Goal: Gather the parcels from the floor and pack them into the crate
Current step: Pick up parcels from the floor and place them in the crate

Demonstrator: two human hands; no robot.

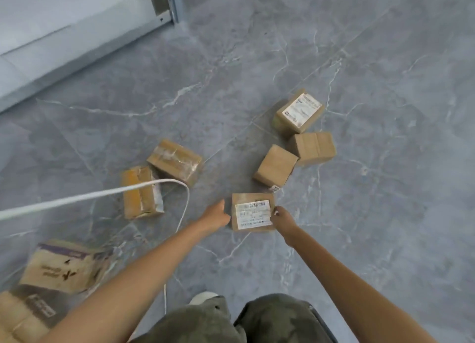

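A labelled parcel (253, 211) lies on the floor (359, 214) at lower centre of the frame. It is flanked by the left hand (217, 214) and the right hand (282, 218), both at its sides; whether a grip is closed cannot be told. The box should be squeezed evenly from both sides and lifted level. It is small brown cardboard with a white barcode label on top. Five more parcels are scattered to its left and upper right. No crate is seen.
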